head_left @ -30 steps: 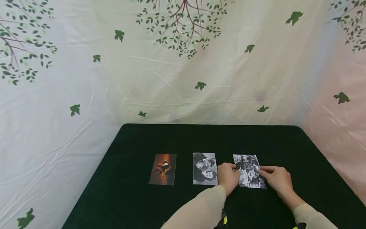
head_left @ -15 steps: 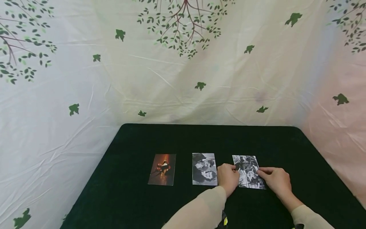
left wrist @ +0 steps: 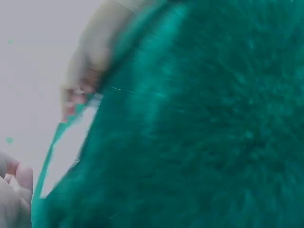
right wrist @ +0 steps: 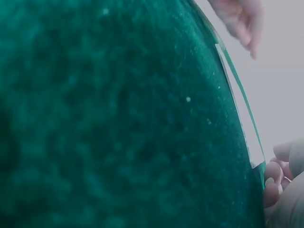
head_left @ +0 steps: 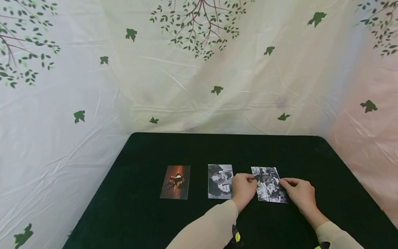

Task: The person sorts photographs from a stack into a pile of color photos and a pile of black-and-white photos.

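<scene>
Three photo prints lie in a row on the dark green table. The rightmost, a black-and-white photo, sits slightly tilted between both hands. My left hand is at its left edge with bent fingers. In the right wrist view, the left hand shows a gap between its fingertips and the pale print. At the opposite edge, my right hand pinches the photo's side with thumb and forefinger. Left of these lie a black-and-white photo, partly beside the left wrist, and an orange-brown photo.
A pale cloth backdrop with printed green birds and branches hangs behind and beside the table. Dark bands with yellow parts sit at the wrists under light sleeves.
My left hand and sleeve have drawn slightly left relative to the rightmost photo. The right hand keeps nearly the same place at the photo's edge. The head view has shifted a little.
</scene>
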`<control>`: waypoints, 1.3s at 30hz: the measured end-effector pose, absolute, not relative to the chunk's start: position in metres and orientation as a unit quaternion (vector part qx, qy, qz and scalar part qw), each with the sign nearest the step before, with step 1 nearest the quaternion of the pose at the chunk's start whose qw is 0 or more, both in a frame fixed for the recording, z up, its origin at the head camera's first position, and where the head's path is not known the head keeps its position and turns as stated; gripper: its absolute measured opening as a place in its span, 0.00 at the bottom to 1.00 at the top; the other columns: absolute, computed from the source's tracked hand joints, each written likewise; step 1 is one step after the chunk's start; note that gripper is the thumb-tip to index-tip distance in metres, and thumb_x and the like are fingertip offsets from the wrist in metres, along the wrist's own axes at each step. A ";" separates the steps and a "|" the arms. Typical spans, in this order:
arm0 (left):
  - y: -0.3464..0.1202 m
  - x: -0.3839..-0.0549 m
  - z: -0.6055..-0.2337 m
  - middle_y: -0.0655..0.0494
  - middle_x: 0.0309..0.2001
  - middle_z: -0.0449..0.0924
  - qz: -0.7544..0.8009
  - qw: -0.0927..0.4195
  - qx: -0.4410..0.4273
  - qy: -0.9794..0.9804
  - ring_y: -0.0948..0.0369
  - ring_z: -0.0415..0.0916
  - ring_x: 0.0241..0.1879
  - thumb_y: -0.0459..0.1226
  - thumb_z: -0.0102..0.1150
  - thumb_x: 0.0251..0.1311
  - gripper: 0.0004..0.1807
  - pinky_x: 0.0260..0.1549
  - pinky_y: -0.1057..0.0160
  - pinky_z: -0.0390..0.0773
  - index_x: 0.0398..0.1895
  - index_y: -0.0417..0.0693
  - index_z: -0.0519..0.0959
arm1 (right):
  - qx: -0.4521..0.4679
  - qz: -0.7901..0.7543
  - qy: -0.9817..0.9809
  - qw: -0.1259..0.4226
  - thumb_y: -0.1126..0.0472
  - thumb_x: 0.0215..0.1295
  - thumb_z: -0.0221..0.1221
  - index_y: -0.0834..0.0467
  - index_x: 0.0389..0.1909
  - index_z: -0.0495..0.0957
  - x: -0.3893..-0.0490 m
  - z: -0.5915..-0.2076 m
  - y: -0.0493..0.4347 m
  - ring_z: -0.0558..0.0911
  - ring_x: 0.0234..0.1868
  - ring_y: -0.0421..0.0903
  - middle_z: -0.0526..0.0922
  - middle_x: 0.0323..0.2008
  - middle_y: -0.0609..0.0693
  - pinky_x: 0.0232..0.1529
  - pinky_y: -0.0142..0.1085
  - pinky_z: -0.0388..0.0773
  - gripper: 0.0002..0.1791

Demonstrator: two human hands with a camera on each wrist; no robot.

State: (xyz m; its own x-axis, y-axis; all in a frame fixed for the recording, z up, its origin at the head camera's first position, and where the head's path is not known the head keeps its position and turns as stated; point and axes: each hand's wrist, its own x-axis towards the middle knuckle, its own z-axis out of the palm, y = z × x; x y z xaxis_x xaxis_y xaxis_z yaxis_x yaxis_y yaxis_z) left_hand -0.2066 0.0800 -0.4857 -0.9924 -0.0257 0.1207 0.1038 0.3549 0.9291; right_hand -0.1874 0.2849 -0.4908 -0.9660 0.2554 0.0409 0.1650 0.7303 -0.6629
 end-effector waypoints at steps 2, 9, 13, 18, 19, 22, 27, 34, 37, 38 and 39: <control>0.067 -0.205 -0.477 0.65 0.22 0.79 -0.594 0.054 -0.033 -0.802 0.71 0.75 0.21 0.32 0.64 0.56 0.05 0.23 0.69 0.75 0.34 0.44 0.87 | -0.108 0.352 -0.927 0.076 0.42 0.67 0.55 0.60 0.49 0.82 -0.187 -0.489 0.283 0.77 0.39 0.50 0.83 0.45 0.59 0.31 0.36 0.71 0.26; -0.013 -0.205 -0.454 0.61 0.27 0.80 -0.605 0.037 -0.035 -0.794 0.66 0.77 0.23 0.36 0.61 0.61 0.09 0.23 0.67 0.75 0.44 0.48 0.84 | -0.032 0.369 -0.925 0.087 0.41 0.66 0.55 0.57 0.48 0.82 -0.186 -0.474 0.257 0.77 0.34 0.46 0.83 0.37 0.52 0.29 0.34 0.73 0.25; -0.051 -0.214 -0.457 0.55 0.29 0.82 -0.593 0.054 -0.014 -0.803 0.63 0.78 0.23 0.36 0.60 0.62 0.12 0.22 0.64 0.76 0.47 0.42 0.82 | 0.016 0.365 -0.928 0.067 0.41 0.63 0.59 0.56 0.49 0.81 -0.193 -0.469 0.224 0.79 0.32 0.42 0.83 0.35 0.48 0.29 0.34 0.75 0.24; -0.074 -0.219 -0.469 0.56 0.27 0.81 -0.569 0.067 0.001 -0.820 0.63 0.78 0.22 0.36 0.60 0.61 0.13 0.23 0.63 0.77 0.47 0.39 0.81 | 0.059 0.369 -0.926 0.047 0.47 0.60 0.64 0.59 0.50 0.81 -0.202 -0.469 0.174 0.78 0.29 0.39 0.83 0.33 0.47 0.29 0.34 0.75 0.23; -0.075 -0.220 -0.472 0.57 0.27 0.81 -0.560 0.066 0.000 -0.826 0.64 0.78 0.22 0.36 0.61 0.61 0.13 0.23 0.64 0.77 0.47 0.38 0.81 | 0.063 0.371 -0.925 0.046 0.49 0.59 0.66 0.59 0.50 0.80 -0.203 -0.470 0.166 0.78 0.28 0.39 0.83 0.33 0.47 0.28 0.34 0.75 0.23; -0.076 -0.219 -0.479 0.58 0.25 0.79 -0.532 0.058 -0.004 -0.845 0.64 0.77 0.21 0.36 0.62 0.60 0.13 0.22 0.63 0.76 0.46 0.38 0.81 | 0.064 0.364 -0.928 0.054 0.51 0.56 0.68 0.61 0.49 0.81 -0.207 -0.474 0.148 0.77 0.26 0.39 0.83 0.33 0.49 0.27 0.35 0.74 0.23; -0.077 -0.221 -0.491 0.60 0.24 0.78 -0.479 0.055 -0.004 -0.876 0.66 0.73 0.23 0.38 0.64 0.58 0.13 0.23 0.64 0.73 0.43 0.40 0.82 | 0.053 0.335 -0.939 0.058 0.51 0.54 0.70 0.62 0.48 0.80 -0.214 -0.483 0.134 0.76 0.28 0.41 0.81 0.33 0.50 0.30 0.37 0.73 0.25; -0.077 -0.225 -0.498 0.60 0.23 0.78 -0.439 0.061 -0.028 -0.896 0.66 0.73 0.23 0.38 0.66 0.56 0.14 0.25 0.63 0.74 0.42 0.38 0.83 | 0.039 0.316 -0.947 0.049 0.49 0.51 0.71 0.64 0.47 0.80 -0.220 -0.493 0.129 0.72 0.24 0.41 0.78 0.26 0.46 0.28 0.37 0.70 0.28; -0.077 -0.228 -0.500 0.62 0.22 0.77 -0.434 0.057 -0.037 -0.898 0.67 0.72 0.22 0.38 0.67 0.55 0.14 0.25 0.64 0.74 0.41 0.38 0.83 | 0.036 0.313 -0.948 0.041 0.49 0.50 0.72 0.64 0.48 0.81 -0.222 -0.496 0.127 0.70 0.22 0.40 0.77 0.24 0.45 0.27 0.36 0.68 0.29; -0.077 -0.229 -0.501 0.62 0.22 0.77 -0.432 0.057 -0.039 -0.899 0.68 0.71 0.22 0.38 0.67 0.55 0.13 0.24 0.65 0.74 0.41 0.38 0.84 | 0.035 0.314 -0.948 0.039 0.49 0.50 0.72 0.65 0.48 0.80 -0.223 -0.497 0.127 0.70 0.22 0.40 0.76 0.24 0.45 0.26 0.36 0.68 0.29; -0.077 -0.230 -0.501 0.62 0.22 0.77 -0.430 0.057 -0.041 -0.900 0.68 0.71 0.22 0.38 0.67 0.54 0.13 0.24 0.65 0.73 0.41 0.39 0.84 | 0.033 0.315 -0.948 0.037 0.50 0.50 0.72 0.64 0.48 0.81 -0.225 -0.497 0.126 0.70 0.22 0.40 0.75 0.23 0.44 0.26 0.36 0.67 0.29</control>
